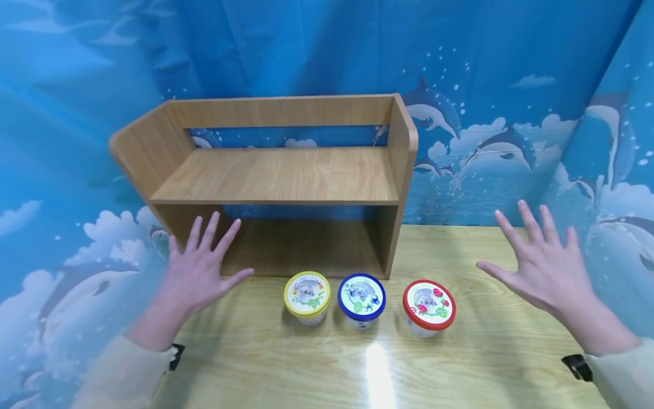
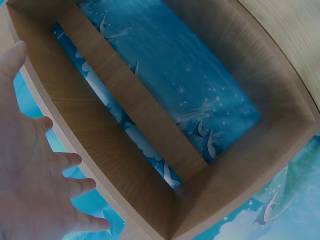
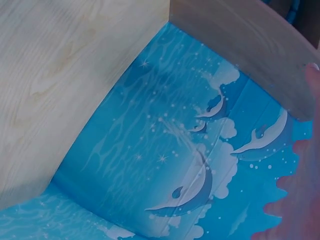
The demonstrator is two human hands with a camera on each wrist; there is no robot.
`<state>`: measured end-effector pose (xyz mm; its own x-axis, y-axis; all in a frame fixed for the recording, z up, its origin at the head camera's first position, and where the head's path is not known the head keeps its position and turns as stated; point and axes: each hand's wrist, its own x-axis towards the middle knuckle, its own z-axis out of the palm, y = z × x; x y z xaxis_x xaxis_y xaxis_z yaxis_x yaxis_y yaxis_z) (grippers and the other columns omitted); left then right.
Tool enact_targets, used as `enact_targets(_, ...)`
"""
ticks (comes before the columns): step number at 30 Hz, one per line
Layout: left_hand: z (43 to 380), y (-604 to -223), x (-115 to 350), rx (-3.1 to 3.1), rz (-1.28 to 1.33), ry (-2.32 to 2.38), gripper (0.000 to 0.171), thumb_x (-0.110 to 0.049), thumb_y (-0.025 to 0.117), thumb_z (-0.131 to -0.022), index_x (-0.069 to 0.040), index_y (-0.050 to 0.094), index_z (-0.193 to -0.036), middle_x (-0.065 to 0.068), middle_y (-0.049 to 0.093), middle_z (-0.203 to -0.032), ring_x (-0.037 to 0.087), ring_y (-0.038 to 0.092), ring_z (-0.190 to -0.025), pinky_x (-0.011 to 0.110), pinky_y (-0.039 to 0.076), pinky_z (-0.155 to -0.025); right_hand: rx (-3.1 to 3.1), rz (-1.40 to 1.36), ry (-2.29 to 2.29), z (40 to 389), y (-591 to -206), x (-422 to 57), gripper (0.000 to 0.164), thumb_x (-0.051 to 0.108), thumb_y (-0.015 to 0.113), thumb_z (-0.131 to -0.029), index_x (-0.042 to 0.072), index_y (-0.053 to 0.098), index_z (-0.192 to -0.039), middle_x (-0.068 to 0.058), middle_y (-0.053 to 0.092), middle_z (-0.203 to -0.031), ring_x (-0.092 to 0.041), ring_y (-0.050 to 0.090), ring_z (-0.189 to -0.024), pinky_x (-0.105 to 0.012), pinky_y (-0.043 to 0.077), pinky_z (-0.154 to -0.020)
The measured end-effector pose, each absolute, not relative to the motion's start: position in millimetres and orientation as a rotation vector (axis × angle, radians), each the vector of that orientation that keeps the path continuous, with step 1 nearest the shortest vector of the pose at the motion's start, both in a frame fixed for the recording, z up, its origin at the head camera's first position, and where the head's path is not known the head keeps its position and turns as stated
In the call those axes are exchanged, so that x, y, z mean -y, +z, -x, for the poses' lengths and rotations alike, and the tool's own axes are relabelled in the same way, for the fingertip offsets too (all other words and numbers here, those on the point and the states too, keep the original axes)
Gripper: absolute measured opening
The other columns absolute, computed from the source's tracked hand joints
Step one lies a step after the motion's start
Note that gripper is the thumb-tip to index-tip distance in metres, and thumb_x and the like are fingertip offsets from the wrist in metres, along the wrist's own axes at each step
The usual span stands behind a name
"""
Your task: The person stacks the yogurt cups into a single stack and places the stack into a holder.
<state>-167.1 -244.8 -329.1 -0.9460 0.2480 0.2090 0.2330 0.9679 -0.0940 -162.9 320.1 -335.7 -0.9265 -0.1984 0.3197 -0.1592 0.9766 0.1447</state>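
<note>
My left hand [image 1: 196, 278] hovers with spread fingers in front of the lower left of a wooden shelf [image 1: 276, 176], holding nothing. Over the right part of the table, my right hand [image 1: 549, 272] is also spread wide and holds nothing. Between the hands three lidded tubs stand in a row: one with a yellow-rimmed lid [image 1: 308, 293], one with a blue-rimmed lid [image 1: 361, 296] and one with a red-rimmed lid [image 1: 429, 305]. The red-lidded tub is nearest to the right hand. In the left wrist view, the left hand [image 2: 45, 170] overlaps the shelf's edge.
The two-tier shelf stands at the back of a light wooden table [image 1: 286, 369]. Behind and beside it hangs a blue curtain [image 1: 317, 51] printed with dolphins and clouds. Dark bands [image 1: 577, 367] sit at both wrists.
</note>
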Motion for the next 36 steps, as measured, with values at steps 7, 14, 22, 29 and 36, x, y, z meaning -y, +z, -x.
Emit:
enact_targets(7, 165, -337, 237, 2.924, 0.385, -0.019, 0.100, -0.078, 0.045, -0.083, -0.027, 0.001, -0.157, 0.017, 0.001, -0.161, 0.045, 0.002, -0.143, 0.079, 0.005, -0.099, 2.770, -0.315, -0.071, 156, -341, -312, 0.106, 0.069, 0.059, -0.081, 0.018, 0.005, -0.157, -0.021, -0.003, -0.160, -0.047, -0.004, -0.142, -0.078, 0.012, -0.098)
enact_targets(14, 166, -354, 228, 2.951, 0.391, -0.151, 0.103, -0.077, 0.049, -0.082, -0.026, -0.002, -0.157, 0.018, 0.005, -0.161, 0.044, 0.007, -0.143, 0.078, 0.012, -0.100, 2.765, -0.357, 0.037, 153, -354, -301, 0.103, 0.065, 0.059, -0.084, 0.019, 0.003, -0.157, -0.018, -0.006, -0.161, -0.045, -0.004, -0.143, -0.079, 0.015, -0.096)
enact_targets(22, 163, -380, 218, 2.928, 0.442, -0.330, 0.107, -0.072, 0.056, -0.082, -0.023, -0.003, -0.157, 0.018, 0.008, -0.160, 0.045, 0.013, -0.142, 0.076, 0.016, -0.101, 2.743, -0.380, 0.090, 148, -374, -290, 0.104, 0.066, 0.059, -0.084, 0.017, 0.004, -0.157, -0.016, -0.003, -0.161, -0.044, 0.001, -0.143, -0.078, 0.021, -0.095)
enact_targets(29, 163, -401, 205, 2.891, 0.479, -0.544, 0.110, -0.066, 0.065, -0.080, -0.022, -0.001, -0.157, 0.015, 0.008, -0.161, 0.043, 0.015, -0.142, 0.073, 0.021, -0.103, 2.739, -0.384, 0.215, 146, -390, -280, 0.103, 0.061, 0.062, -0.084, 0.015, 0.007, -0.157, -0.016, 0.000, -0.161, -0.045, 0.006, -0.143, -0.076, 0.024, -0.095)
enact_targets(36, 163, -422, 189, 2.785, 0.541, -0.777, 0.115, -0.049, 0.078, -0.078, -0.014, 0.002, -0.157, 0.015, 0.011, -0.160, 0.037, 0.019, -0.142, 0.059, 0.025, -0.110, 2.732, -0.383, 0.303, 143, -408, -267, 0.100, 0.058, 0.061, -0.086, 0.013, 0.006, -0.157, -0.019, 0.004, -0.160, -0.044, 0.008, -0.143, -0.074, 0.027, -0.096)
